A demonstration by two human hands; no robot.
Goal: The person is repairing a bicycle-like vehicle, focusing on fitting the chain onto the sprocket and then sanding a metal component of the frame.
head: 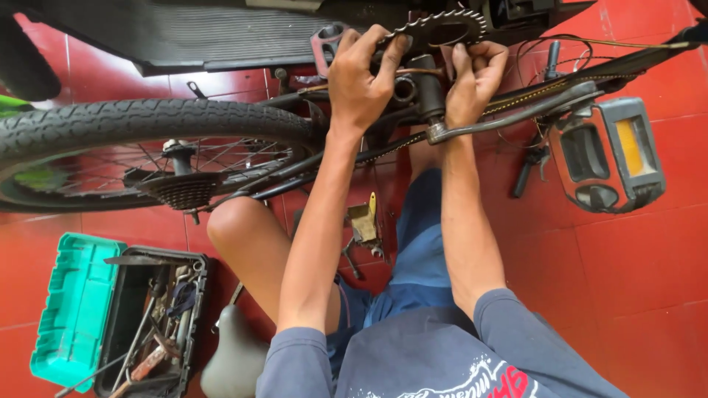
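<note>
Nearest: grey shirt sleeves, blue shorts, a bare knee (236, 228) over red tiles (649, 265). Lower left, an open toolbox (77, 317) with a green lid, crammed with tools; a grey saddle (236, 361) just beside it. Between the legs, a small brass-coloured part (363, 221) on the floor.

Further out, both forearms reaching up to an upturned bike. Left hand (361, 77) curled narrow, fingertips pinching the toothed rim of the chainring (442, 26), thumb toward the bottom bracket (405, 90). Right hand (476, 77) closed too, fingers hooked over the chainring's right edge, heel of the hand touching the crank (516, 114).

Chainring at top centre, tilted, teeth outward, long axis roughly left to right. Crank long axis nearly horizontal, rising slightly rightward, ending at the pedal (608, 155) with its orange reflector. Chain (383, 151) slanting down-left to the cassette (184, 190) inside the rear wheel (147, 125).

Farthest, a dark ribbed panel (221, 33) across the top edge.
</note>
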